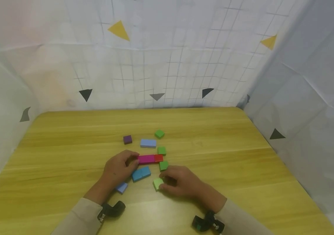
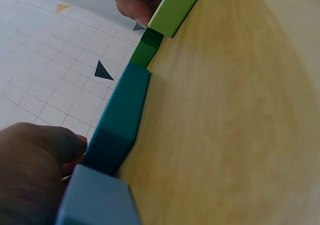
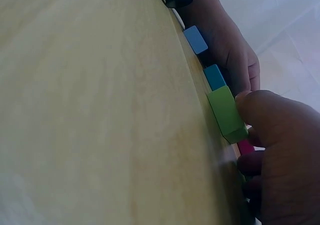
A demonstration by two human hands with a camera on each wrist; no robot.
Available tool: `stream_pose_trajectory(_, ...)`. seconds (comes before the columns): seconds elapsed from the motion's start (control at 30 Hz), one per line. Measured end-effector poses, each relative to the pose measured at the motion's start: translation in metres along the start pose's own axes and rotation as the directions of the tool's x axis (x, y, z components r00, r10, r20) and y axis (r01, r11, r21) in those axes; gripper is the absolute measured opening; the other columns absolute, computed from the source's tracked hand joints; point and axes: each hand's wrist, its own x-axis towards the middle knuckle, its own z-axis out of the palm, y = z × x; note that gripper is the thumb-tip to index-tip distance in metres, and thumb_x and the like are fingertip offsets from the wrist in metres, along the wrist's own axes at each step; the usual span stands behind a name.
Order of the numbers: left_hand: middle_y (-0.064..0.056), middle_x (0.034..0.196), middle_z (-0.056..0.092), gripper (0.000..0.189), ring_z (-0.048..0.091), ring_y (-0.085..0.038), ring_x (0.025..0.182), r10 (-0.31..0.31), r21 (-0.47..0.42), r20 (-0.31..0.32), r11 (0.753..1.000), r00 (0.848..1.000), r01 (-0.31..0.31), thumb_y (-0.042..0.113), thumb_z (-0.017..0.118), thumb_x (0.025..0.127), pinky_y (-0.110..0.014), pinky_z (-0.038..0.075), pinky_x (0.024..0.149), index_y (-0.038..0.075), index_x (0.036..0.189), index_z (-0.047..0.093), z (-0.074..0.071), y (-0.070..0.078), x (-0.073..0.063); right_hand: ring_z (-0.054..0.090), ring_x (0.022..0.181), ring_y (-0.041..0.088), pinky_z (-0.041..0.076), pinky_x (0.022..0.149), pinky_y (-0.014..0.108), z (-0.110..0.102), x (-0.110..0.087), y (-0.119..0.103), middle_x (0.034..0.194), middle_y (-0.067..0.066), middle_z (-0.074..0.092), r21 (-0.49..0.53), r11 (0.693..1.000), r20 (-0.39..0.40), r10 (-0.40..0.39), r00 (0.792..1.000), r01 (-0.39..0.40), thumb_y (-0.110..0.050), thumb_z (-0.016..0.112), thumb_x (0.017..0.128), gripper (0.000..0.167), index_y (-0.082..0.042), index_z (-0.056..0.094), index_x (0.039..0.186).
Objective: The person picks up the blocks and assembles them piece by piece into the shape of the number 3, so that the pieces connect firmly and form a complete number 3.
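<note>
Hands both pinch: the left hand (image 1: pixel 119 168) a long magenta block (image 1: pixel 146 159), the right hand (image 1: pixel 183 181) a rectangular pale-green block (image 1: pixel 157 184).

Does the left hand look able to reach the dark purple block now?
Probably yes: only bare table shows between the left hand and the dark purple block, though it would likely first release the magenta block it pinches.

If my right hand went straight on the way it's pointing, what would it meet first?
Probably the darker blue piece: it lies ahead of the light green block that your right hand holds, though depth is hard to judge.
</note>
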Motion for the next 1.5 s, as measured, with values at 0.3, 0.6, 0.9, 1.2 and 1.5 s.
stream_pose_trajectory(0.3, 0.009, 0.093, 0.067, 0.025, 0.051, -0.010, 0.072, 0.008, -0.007, -0.007, 1.000, 1.000, -0.008, 0.028, 0.071, 0.093, -0.031, 0.045, 0.068, 0.021, 0.117, 0.071, -0.0005, 0.0011, 0.0007, 0.052, 0.073, 0.004, 0.043, 0.068, 0.009, -0.0011, -0.0001, 0.0001, 0.085, -0.008, 0.060, 0.002, 1.000, 0.006, 0.003, 1.000, -0.003, -0.036, 0.077, 0.087, 0.040, -0.011, 0.068, 0.117)
stream_pose_trajectory(0.6, 0.009, 0.099, 0.068, 0.025, 0.052, -0.010, 0.074, 0.011, 0.005, -0.007, 1.000, 1.000, -0.011, 0.029, 0.069, 0.094, -0.031, 0.046, 0.070, 0.021, 0.117, 0.070, -0.0002, 0.0009, -0.0005, 0.052, 0.070, 0.002, 0.041, 0.067, 0.006, 0.0006, 0.0017, -0.0012, 0.084, -0.009, 0.062, 0.013, 0.999, 0.005, -0.047, 0.999, 0.047, -0.029, 0.078, 0.086, 0.029, -0.015, 0.073, 0.110)
stream_pose_trajectory(0.9, 0.009, 0.097, 0.068, 0.025, 0.052, -0.010, 0.073, 0.006, -0.003, -0.006, 1.000, 1.000, -0.006, 0.029, 0.069, 0.094, -0.031, 0.046, 0.070, 0.020, 0.117, 0.070, -0.0001, 0.0010, 0.0005, 0.049, 0.068, -0.001, 0.040, 0.064, 0.006, -0.0026, 0.0022, -0.0025, 0.081, -0.010, 0.063, -0.013, 0.997, -0.017, -0.074, 0.997, 0.074, -0.025, 0.079, 0.085, 0.022, -0.015, 0.077, 0.104)
stream_pose_trajectory(1.2, 0.011, 0.096, 0.067, 0.025, 0.052, -0.010, 0.073, -0.012, -0.009, 0.014, 1.000, 1.000, 0.012, 0.032, 0.067, 0.095, -0.030, 0.046, 0.070, 0.021, 0.118, 0.070, -0.0008, 0.0012, -0.0001, 0.048, 0.068, -0.002, 0.041, 0.063, 0.006, -0.0040, 0.0019, -0.0015, 0.080, -0.010, 0.064, -0.011, 0.997, -0.021, -0.078, 0.997, 0.077, -0.024, 0.079, 0.085, 0.019, -0.015, 0.077, 0.101)
stream_pose_trajectory(1.5, 0.010, 0.101, 0.069, 0.025, 0.054, -0.011, 0.076, -0.016, -0.008, 0.012, 1.000, 1.000, 0.016, 0.033, 0.067, 0.095, -0.032, 0.047, 0.073, 0.022, 0.118, 0.070, -0.0017, 0.0020, 0.0001, 0.048, 0.066, -0.002, 0.040, 0.062, 0.006, -0.0047, 0.0037, -0.0003, 0.077, -0.010, 0.065, -0.021, 0.994, -0.042, -0.105, 0.994, 0.104, -0.022, 0.081, 0.083, 0.015, -0.014, 0.079, 0.096)
